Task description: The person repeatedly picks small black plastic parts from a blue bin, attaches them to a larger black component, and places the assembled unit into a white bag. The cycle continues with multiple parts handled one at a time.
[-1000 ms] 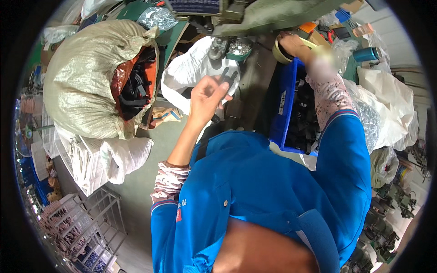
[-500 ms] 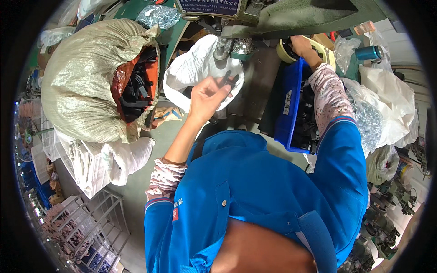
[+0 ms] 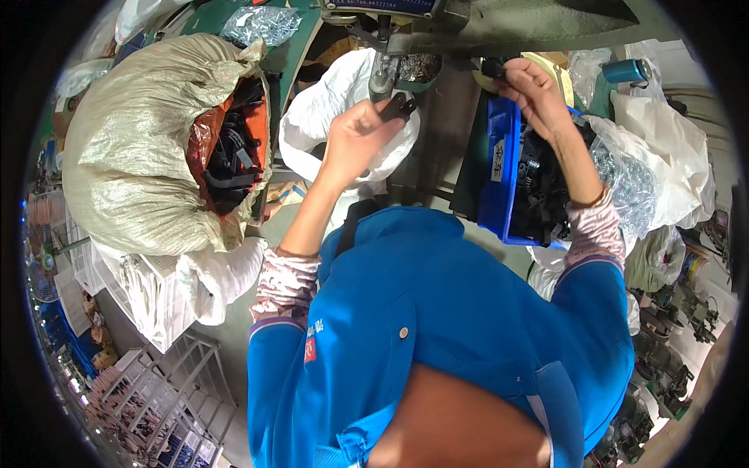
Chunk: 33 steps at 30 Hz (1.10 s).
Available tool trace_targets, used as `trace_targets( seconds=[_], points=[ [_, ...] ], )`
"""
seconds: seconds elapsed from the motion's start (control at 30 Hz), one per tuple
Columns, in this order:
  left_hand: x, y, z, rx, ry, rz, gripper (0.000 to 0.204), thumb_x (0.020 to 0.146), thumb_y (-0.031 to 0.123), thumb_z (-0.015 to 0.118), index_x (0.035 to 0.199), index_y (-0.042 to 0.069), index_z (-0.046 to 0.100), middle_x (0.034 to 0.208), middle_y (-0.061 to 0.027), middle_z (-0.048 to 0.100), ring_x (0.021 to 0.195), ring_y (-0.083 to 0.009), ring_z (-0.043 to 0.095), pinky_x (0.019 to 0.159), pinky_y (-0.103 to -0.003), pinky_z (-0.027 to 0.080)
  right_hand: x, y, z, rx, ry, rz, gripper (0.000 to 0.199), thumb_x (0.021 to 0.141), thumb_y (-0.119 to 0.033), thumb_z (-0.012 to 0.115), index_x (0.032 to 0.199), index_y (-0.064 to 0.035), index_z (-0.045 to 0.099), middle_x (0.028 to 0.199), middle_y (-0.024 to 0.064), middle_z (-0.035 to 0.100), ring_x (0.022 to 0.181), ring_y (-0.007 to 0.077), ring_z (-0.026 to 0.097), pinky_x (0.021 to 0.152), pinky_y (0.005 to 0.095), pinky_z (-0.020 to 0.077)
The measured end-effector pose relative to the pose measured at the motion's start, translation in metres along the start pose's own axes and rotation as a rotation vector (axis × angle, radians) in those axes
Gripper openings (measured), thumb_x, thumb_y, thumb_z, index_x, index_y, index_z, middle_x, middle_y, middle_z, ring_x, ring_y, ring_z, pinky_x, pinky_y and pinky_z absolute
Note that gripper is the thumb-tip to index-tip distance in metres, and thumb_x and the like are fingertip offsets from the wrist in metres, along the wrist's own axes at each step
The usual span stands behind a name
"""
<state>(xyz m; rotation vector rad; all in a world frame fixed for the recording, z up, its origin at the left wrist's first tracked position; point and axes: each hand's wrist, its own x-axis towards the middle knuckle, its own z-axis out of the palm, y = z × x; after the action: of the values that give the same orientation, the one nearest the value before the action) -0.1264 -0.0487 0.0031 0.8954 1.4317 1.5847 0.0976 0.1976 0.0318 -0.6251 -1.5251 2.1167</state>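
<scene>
My left hand [image 3: 355,144] is closed on a pair of black plastic pieces [image 3: 398,108] with rounded ends. It is just below the metal spindle [image 3: 382,80] of a green machine, over an open white bag [image 3: 312,117]. My right hand [image 3: 538,93] pinches a small black part [image 3: 493,67] between thumb and fingers, above the far end of a blue bin [image 3: 509,187] that holds many black parts. Behind that hand stands a pale yellow container [image 3: 563,76], partly hidden.
Across the top runs the green machine arm [image 3: 530,27]. A dish of small metal pieces [image 3: 420,69] hangs beside the spindle. On the left bulges a woven sack [image 3: 133,148] with black parts inside; clear and white bags [image 3: 663,148] lie at the right.
My right hand has come out of the yellow container and moved up-left, now holding a small black part. My left hand has risen slightly toward the spindle with its black pieces.
</scene>
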Motion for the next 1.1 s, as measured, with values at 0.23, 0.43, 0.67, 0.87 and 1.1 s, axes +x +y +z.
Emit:
trace_targets(
  seconds=[0.23, 0.43, 0.67, 0.87, 1.1],
  points=[
    [0.011, 0.01, -0.01, 0.199, -0.086, 0.192, 0.026, 0.078, 0.0, 0.072, 0.065, 0.001, 0.049, 0.08, -0.0083, 0.066, 0.107, -0.0206, 0.062, 0.085, -0.028, 0.047, -0.025, 0.024, 0.087, -0.293, 0.017, -0.143, 0.029, 0.086, -0.001, 0.063, 0.115, -0.0019, 0.061, 0.105, 0.0076, 0.065, 0.094, 0.0102, 0.06, 0.082, 0.0244, 0.049],
    [0.013, 0.022, -0.025, 0.32, -0.148, 0.207, 0.021, 0.076, 0.0, 0.073, 0.066, -0.001, 0.054, 0.098, -0.0151, 0.069, 0.106, -0.0204, 0.062, 0.083, -0.028, 0.048, -0.023, 0.019, 0.119, -0.599, 0.027, -0.189, 0.029, 0.086, -0.001, 0.064, 0.115, -0.0027, 0.062, 0.101, 0.0063, 0.065, 0.089, 0.0079, 0.06, 0.077, 0.0226, 0.0491],
    [0.023, 0.028, -0.038, 0.502, -0.198, 0.222, 0.02, 0.075, 0.002, 0.073, 0.066, -0.003, 0.055, 0.111, -0.018, 0.066, 0.093, -0.0195, 0.067, 0.078, -0.028, 0.051, -0.012, 0.029, 0.122, -0.56, 0.051, -0.159, 0.028, 0.085, 0.002, 0.064, 0.113, -0.0001, 0.062, 0.105, 0.0067, 0.065, 0.091, 0.0084, 0.06, 0.08, 0.0229, 0.0491],
    [0.027, 0.039, -0.04, 0.587, -0.226, 0.279, 0.011, 0.075, 0.004, 0.072, 0.079, -0.003, 0.065, 0.098, -0.0148, 0.07, 0.074, -0.0143, 0.065, 0.069, -0.03, 0.051, -0.004, 0.035, 0.14, -0.567, 0.088, -0.231, 0.026, 0.082, 0.001, 0.068, 0.107, -0.0003, 0.065, 0.093, 0.0083, 0.067, 0.083, 0.0096, 0.062, 0.072, 0.0237, 0.0508],
    [0.041, 0.04, -0.057, 0.836, -0.258, 0.534, 0.034, 0.073, 0.011, 0.072, 0.106, 0.005, 0.067, 0.081, -0.0086, 0.066, 0.067, -0.0252, 0.06, 0.061, -0.033, 0.049, 0.009, 0.044, 0.152, -0.616, 0.074, -0.373, 0.025, 0.081, 0.008, 0.065, 0.106, 0.0024, 0.065, 0.102, 0.0083, 0.064, 0.091, 0.0124, 0.061, 0.079, 0.0241, 0.0511]
  ],
)
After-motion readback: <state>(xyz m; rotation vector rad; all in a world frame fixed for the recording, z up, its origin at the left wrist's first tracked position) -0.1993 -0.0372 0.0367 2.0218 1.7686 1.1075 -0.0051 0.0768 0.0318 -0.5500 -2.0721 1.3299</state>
